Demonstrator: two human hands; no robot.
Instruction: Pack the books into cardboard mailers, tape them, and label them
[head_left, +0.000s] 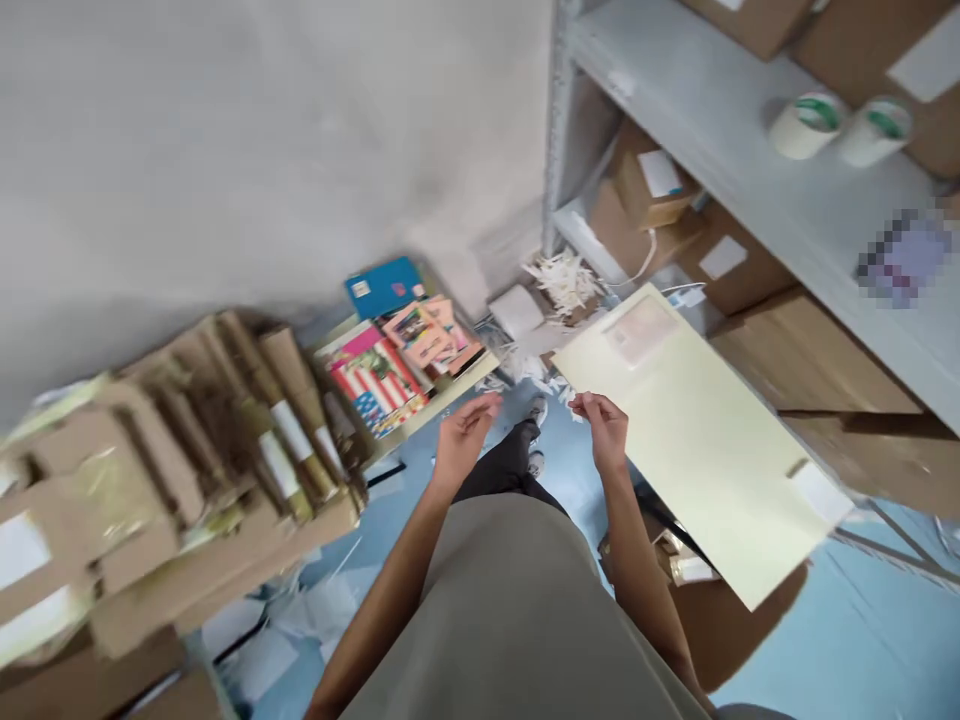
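I stand looking down past my grey shirt at a blue floor. My right hand [604,430] pinches the near edge of a large pale yellow envelope [705,450] that slants down to the right and has a clear window near its top. My left hand [463,436] hovers a little to the left of it, fingers loosely apart, holding nothing.
A stack of flattened cardboard boxes [187,470] lies at the left. A tray of colourful booklets [397,360] sits against the grey wall. A grey metal shelf [750,170] at the right carries brown boxes [652,190] and two tape rolls [806,125]. Paper scraps [566,280] litter the floor.
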